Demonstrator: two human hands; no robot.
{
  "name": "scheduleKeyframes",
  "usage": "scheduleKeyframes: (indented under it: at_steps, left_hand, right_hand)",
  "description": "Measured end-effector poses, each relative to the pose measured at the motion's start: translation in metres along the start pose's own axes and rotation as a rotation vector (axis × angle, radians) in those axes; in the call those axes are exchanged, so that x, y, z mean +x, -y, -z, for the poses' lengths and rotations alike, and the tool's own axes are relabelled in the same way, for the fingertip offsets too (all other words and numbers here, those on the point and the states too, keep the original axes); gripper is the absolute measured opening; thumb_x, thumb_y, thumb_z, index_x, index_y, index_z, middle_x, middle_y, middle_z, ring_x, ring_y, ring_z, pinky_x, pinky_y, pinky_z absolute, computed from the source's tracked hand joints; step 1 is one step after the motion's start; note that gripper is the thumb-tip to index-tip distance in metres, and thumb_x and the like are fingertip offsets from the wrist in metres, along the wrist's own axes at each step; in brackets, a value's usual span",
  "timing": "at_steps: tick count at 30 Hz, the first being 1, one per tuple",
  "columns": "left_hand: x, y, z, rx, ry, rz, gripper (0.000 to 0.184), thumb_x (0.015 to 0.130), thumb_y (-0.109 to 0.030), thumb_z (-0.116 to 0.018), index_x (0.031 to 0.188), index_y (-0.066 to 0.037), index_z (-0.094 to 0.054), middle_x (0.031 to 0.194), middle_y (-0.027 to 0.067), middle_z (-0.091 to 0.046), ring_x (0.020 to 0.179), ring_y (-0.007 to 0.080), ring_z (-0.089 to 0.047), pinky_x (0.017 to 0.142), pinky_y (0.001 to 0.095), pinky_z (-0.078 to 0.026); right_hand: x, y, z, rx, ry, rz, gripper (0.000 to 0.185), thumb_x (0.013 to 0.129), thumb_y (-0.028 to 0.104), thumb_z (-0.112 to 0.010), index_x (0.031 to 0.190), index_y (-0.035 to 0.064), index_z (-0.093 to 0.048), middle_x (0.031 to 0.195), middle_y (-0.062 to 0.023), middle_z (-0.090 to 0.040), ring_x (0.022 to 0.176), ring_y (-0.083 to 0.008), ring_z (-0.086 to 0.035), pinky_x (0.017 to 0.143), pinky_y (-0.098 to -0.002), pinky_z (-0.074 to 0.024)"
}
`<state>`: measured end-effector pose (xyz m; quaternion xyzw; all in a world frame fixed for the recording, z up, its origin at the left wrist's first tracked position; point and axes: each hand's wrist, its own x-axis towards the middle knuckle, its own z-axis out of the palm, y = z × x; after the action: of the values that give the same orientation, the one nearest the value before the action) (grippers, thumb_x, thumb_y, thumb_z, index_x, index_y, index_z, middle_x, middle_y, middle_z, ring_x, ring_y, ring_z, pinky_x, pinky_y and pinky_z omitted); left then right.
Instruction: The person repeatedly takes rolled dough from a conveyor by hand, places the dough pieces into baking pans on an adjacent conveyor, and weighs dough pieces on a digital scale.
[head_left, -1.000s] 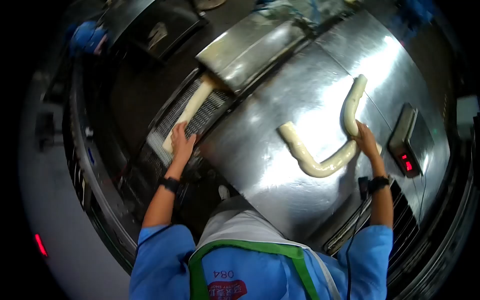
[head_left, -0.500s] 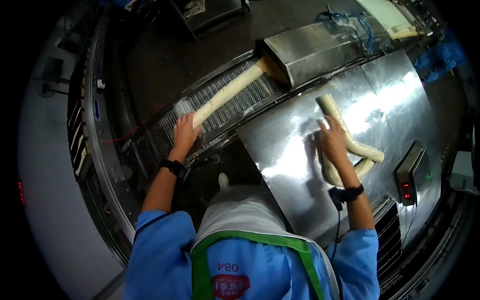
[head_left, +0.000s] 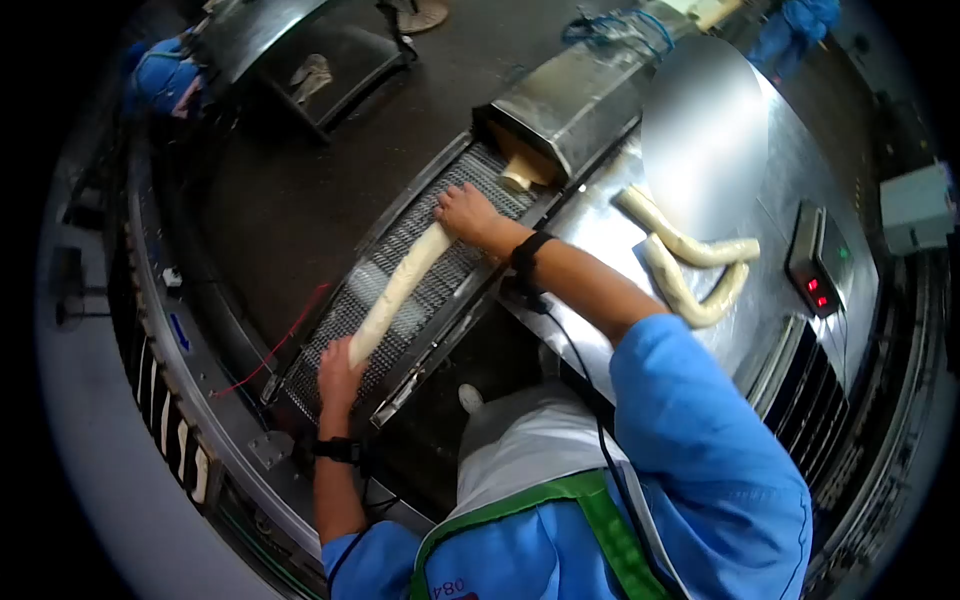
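A long pale dough roll (head_left: 398, 290) lies slantwise along a metal mesh conveyor (head_left: 405, 240). Its lower end is in the grip of my left hand (head_left: 340, 375). My right hand (head_left: 468, 213) is closed around its upper end, fingers partly hidden. Behind my right hand, a separate dough end (head_left: 518, 174) sticks out of a steel machine housing (head_left: 575, 100). Two bent dough rolls lie on the steel table (head_left: 590, 235) to the right: an upper roll (head_left: 690, 245) and a curved lower roll (head_left: 700, 308), close against each other.
A scale with a red display (head_left: 815, 265) stands on the table's right side. Dark slats (head_left: 790, 385) run below it. A long conveyor rail (head_left: 165, 300) borders the left. Another person in blue (head_left: 795, 30) is at the far right, and a blue sleeve (head_left: 160, 75) shows far left.
My right hand has moved left from the table rolls to the dough on the conveyor. That dough is now apart from the piece in the housing and sits lower. My left hand has moved down.
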<state>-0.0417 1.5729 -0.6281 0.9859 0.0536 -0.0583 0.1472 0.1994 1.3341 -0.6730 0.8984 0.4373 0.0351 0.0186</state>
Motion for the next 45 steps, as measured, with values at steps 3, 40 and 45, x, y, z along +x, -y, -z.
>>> scheduleKeyframes:
  at_steps: [3,40,45]
  left_hand:
    - [0.008,0.001,0.041,0.142,0.103,0.028,0.042,0.060,-0.009,-0.064,0.098,-0.008,-0.047,0.090,0.0095,-0.047,0.087,0.0291,-0.044,0.071,0.0390,-0.037]
    - [0.162,-0.320,-0.084,-0.028,0.054,-0.996,0.046,0.059,-0.026,-0.067,0.101,-0.020,-0.052,0.120,0.0091,-0.037,0.112,0.0232,-0.032,0.092,0.0393,-0.024]
    - [0.140,-0.218,-0.055,0.091,-0.278,-0.272,0.055,0.071,-0.025,-0.057,0.119,-0.013,-0.035,0.123,0.0127,-0.030,0.116,0.0266,-0.024,0.095,0.0406,-0.021]
  right_hand:
    - [-0.059,-0.021,0.046,0.102,0.057,0.042,0.022,0.066,0.018,-0.056,0.087,0.0126,-0.055,0.086,-0.0021,-0.052,0.088,-0.0183,-0.047,0.070,-0.0337,-0.0388]
    - [-0.465,-0.138,0.075,0.252,0.254,-0.616,0.046,0.052,0.020,-0.068,0.094,0.0069,-0.054,0.106,-0.0205,-0.042,0.098,-0.0349,-0.040,0.081,-0.0420,-0.0339]
    - [-0.462,-0.130,0.058,0.267,0.335,-0.604,0.061,0.055,0.027,-0.070,0.108,0.0070,-0.047,0.104,-0.0245,-0.042,0.094,-0.0380,-0.043,0.078,-0.0446,-0.0368]
